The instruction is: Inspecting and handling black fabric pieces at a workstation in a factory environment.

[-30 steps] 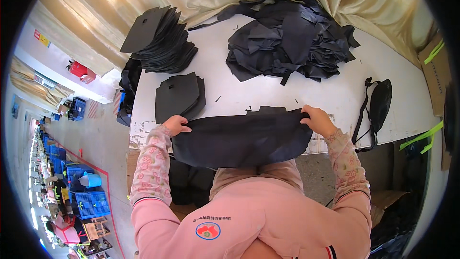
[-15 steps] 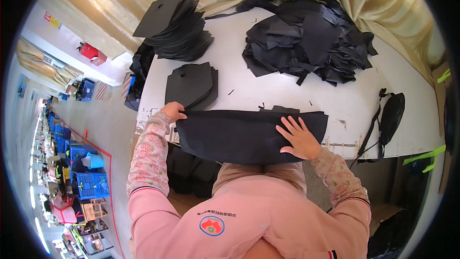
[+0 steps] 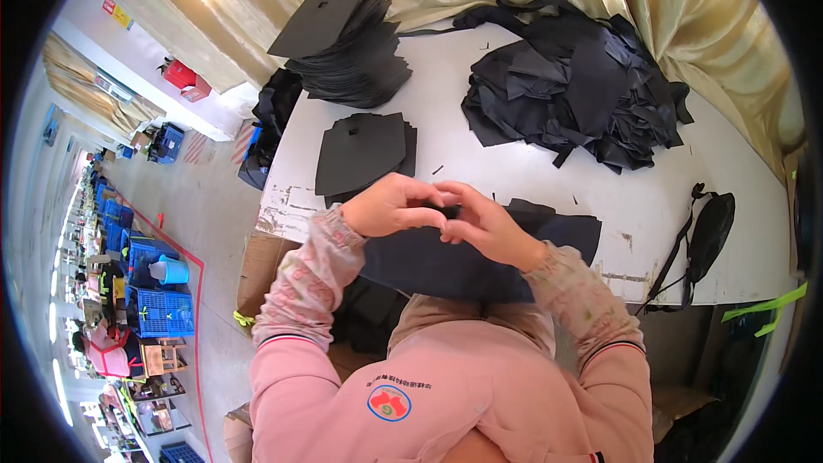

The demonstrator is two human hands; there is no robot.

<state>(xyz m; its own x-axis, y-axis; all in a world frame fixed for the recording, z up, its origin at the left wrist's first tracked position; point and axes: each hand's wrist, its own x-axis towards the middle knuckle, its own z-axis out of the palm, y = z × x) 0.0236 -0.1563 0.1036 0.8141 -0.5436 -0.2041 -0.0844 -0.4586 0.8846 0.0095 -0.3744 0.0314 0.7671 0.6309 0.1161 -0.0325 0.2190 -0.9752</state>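
Note:
My left hand (image 3: pixel 390 207) and my right hand (image 3: pixel 487 225) meet above the table's front edge, fingers curled and fingertips close together. Something dark shows in the gap between them; what it is, and whether they grip it, is hidden. Beneath the hands a wide piece of black fabric (image 3: pixel 454 270) lies along the table edge and hangs over it toward my lap. Just beyond my left hand sits a short stack of dark cut panels (image 3: pixel 362 150), each with a small slot near its top.
A taller stack of dark panels (image 3: pixel 343 56) stands at the back left of the white table (image 3: pixel 437 133). A heap of black fabric pieces (image 3: pixel 574 86) fills the back right. A black pouch with straps (image 3: pixel 710 236) lies at the right. Blue crates (image 3: pixel 161 313) stand on the floor at left.
Both hands have left the spread fabric, where the left held a corner and the right lay flat, and come together in the middle. The view has shifted slightly.

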